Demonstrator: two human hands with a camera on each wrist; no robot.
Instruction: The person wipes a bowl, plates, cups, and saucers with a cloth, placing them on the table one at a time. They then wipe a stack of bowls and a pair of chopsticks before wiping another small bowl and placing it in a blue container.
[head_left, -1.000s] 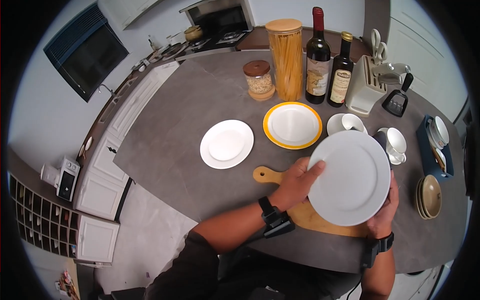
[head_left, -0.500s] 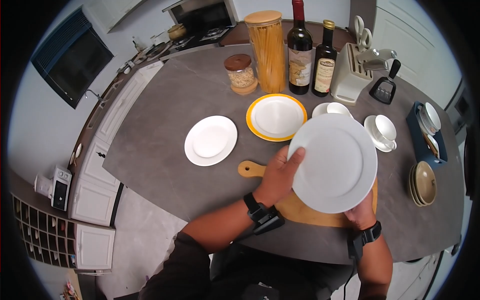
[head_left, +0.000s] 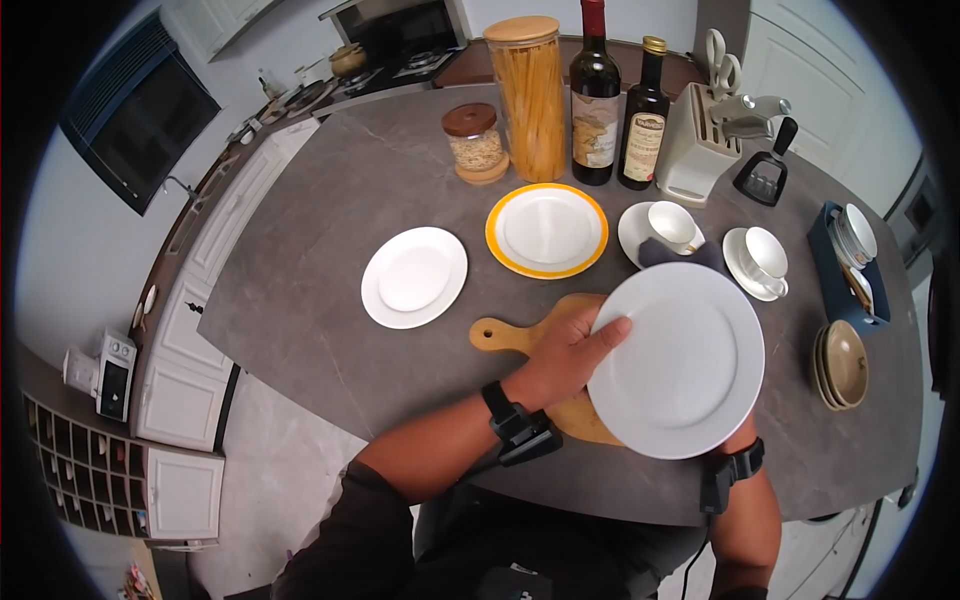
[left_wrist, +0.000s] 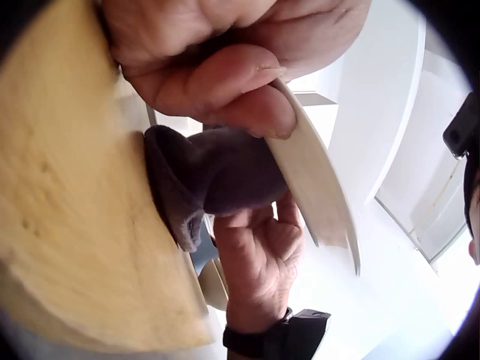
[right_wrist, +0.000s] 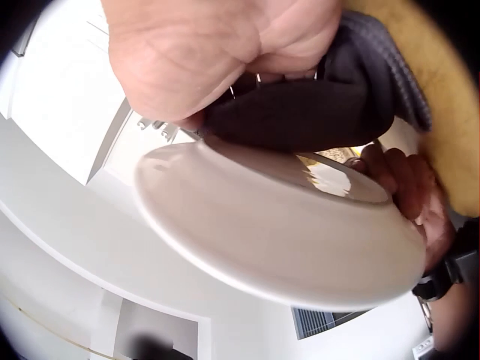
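My left hand [head_left: 562, 362] grips a plain white plate [head_left: 680, 362] by its left edge, thumb on the upper face and fingers beneath. The plate is held over a wooden cutting board [head_left: 500, 336], tilted. Most of my right hand [right_wrist: 225, 56] is hidden under the plate in the head view. In the right wrist view it holds a dark cloth [right_wrist: 307, 112] against the plate's underside. Part of that cloth pokes out past the plate's far rim in the head view. The left wrist view shows the cloth hanging between plate and board.
A white plate [head_left: 414, 278] and a yellow-rimmed plate [head_left: 547, 270] lie beyond the board. Two cups with saucers, stacked brown bowls [head_left: 848, 362] and a blue bin [head_left: 833, 270] stand to the right. A pasta jar [head_left: 530, 110], oat jar, two bottles and knife block [head_left: 695, 150] line the back.
The plate has come down and nearer to me over the last half second. The cloth, seen at the plate's right side a second ago, now shows past its far rim.
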